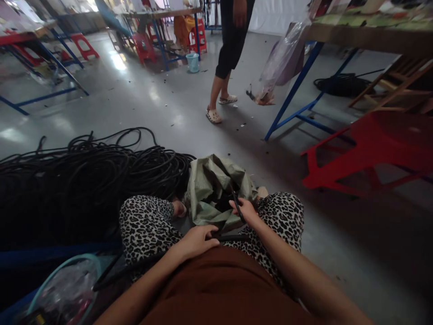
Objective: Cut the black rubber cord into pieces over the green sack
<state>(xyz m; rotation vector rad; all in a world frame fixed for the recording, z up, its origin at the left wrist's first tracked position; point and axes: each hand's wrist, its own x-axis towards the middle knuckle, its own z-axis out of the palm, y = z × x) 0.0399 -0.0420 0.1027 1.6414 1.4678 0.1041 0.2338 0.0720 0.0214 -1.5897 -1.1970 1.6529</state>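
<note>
My left hand is closed around a thick black cord across my lap, whose end sticks out to the right past my fingers. The cord runs back under my left forearm toward the lower left. In my right hand is a pair of dark scissors, tips pointing up and away from me; the blades are hard to make out. Below and beyond both hands, an open greenish woven sack stands between my feet. Dark pieces lie inside it, too shadowed to identify.
A large heap of black cord lies at my left, beside a light-blue basket of plastic bags. A red stool and a blue-legged table stand at right. Ahead, a person stands near a hanging plastic bag.
</note>
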